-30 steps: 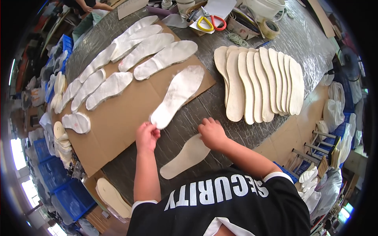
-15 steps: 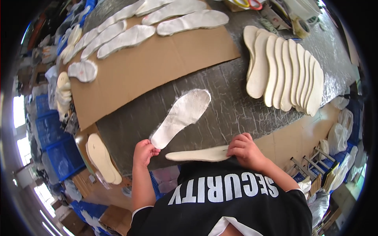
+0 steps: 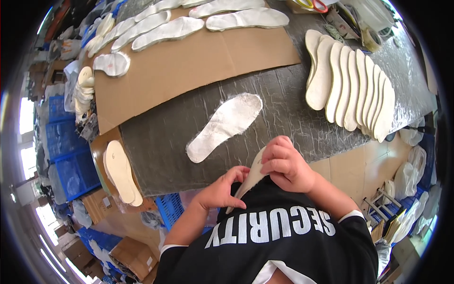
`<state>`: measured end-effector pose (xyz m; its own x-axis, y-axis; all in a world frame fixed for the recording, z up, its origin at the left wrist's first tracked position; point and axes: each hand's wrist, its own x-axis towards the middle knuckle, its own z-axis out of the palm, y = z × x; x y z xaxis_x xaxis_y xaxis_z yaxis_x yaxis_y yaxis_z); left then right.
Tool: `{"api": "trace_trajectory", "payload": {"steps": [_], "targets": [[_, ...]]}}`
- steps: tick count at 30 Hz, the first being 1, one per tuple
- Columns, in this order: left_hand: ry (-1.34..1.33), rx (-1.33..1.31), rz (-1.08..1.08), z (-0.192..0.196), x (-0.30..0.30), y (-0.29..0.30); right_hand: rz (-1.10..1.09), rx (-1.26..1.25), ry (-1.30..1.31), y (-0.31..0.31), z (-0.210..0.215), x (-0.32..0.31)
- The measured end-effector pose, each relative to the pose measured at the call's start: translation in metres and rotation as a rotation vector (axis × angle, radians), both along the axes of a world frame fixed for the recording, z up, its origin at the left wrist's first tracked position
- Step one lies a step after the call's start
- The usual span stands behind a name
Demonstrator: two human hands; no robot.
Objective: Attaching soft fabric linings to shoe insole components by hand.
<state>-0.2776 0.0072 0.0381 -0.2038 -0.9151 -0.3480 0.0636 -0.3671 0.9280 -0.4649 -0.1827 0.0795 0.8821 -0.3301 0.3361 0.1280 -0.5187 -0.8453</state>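
Fingers of both hands (image 3: 288, 165) (image 3: 222, 191) clamped on a cream insole (image 3: 249, 177) past the table edge (image 3: 189, 189), near the chest.

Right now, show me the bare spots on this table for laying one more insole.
Free: brown cardboard below its insole row; grey mat between the lone insole and the fanned stack. Crowded: the cardboard's far edge, the stack, and the near edge by both hands.
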Motion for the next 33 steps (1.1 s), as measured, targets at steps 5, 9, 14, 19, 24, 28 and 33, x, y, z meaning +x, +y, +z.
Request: {"api": "trace_trajectory", "payload": {"steps": [5,9,14,19,24,28,33], "targets": [[0.252,0.255,0.101,0.02,-0.019,-0.002,-0.063,0.093,-0.066,-0.005,-0.003,0.012],[-0.065,0.015,0.255,0.015,0.012,0.003,0.008,0.115,-0.118,-0.028,-0.016,0.011],[-0.928,-0.16,0.307,0.05,0.051,-0.037,-0.303,0.84,0.134,-0.046,-0.074,0.008],[-1.126,-0.111,0.265,0.032,0.057,-0.059,-0.338,1.12,0.374,-0.054,-0.085,0.037],[-1.132,-0.091,0.25,0.017,0.057,-0.061,-0.202,1.076,0.432,-0.06,-0.09,0.041],[-1.125,-0.09,0.222,0.013,0.06,-0.065,-0.253,1.089,0.426,-0.06,-0.083,0.042],[-1.112,-0.071,0.227,0.012,0.061,-0.066,-0.217,1.05,0.444,-0.06,-0.085,0.043]]}}
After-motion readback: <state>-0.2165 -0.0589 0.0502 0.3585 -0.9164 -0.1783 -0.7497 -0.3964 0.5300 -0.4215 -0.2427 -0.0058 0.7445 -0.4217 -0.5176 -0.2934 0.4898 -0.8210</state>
